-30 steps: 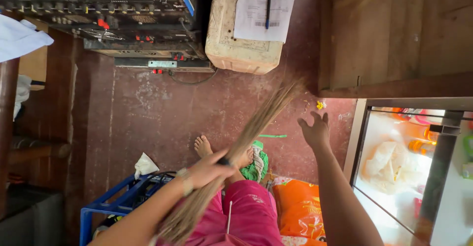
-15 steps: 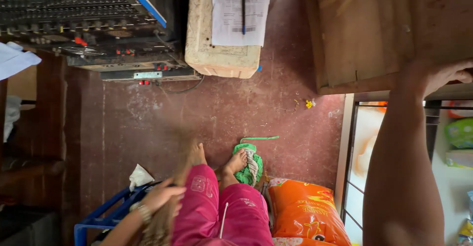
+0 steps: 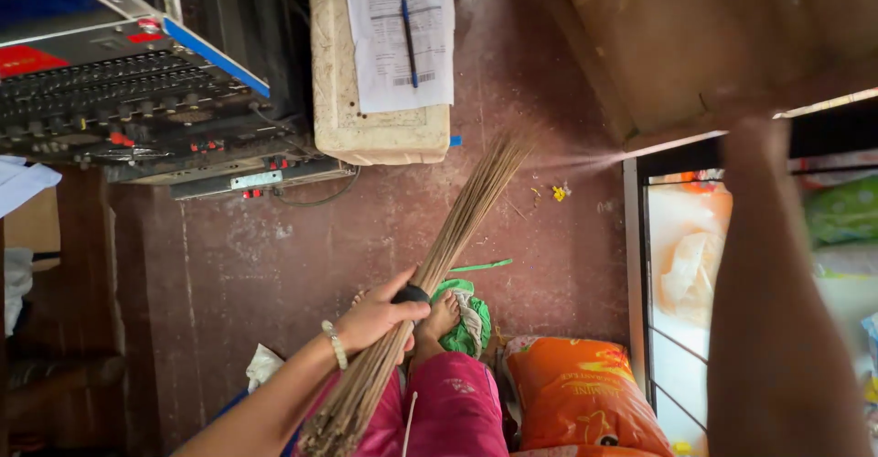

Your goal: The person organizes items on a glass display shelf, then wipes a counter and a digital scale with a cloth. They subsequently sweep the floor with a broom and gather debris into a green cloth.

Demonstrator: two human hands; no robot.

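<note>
**Inspector:** Start nearest. What is in hand?

**Assistant:** The left hand (image 3: 380, 315) has its fingers (image 3: 402, 312) clamped round a stick broom (image 3: 439, 269) at its dark binding. The bundle's butt runs down past the pink trouser leg (image 3: 453, 411); the bristle tips fan out on the red floor (image 3: 247, 265), towards the far right. A bare foot (image 3: 439, 320) stands just beside the broom on a green cloth (image 3: 471, 315).

**Inspector:** The other hand?

**Assistant:** The right arm (image 3: 777, 311) reaches up at the right edge to the top of a glass-fronted cabinet (image 3: 634, 265). The hand itself is blurred; I cannot tell whether its fingers are apart or together.

**Inspector:** Step, in your judgement?

**Assistant:** Sweeping, mid-stroke, tips on the floor. A yellow scrap (image 3: 559, 193) lies just beyond the tips. The next move likely calls for a longer reach to catch it.

**Inspector:** Edges and room?

**Assistant:** An orange sack (image 3: 576, 393) crowds the near right. Further off, a pale foam box (image 3: 380, 132) carrying papers and a pen (image 3: 409, 32) bounds the stroke; electronic equipment (image 3: 137, 100) stands far left, a wooden panel (image 3: 695, 36) far right. Open floor lies left of the broom.
</note>
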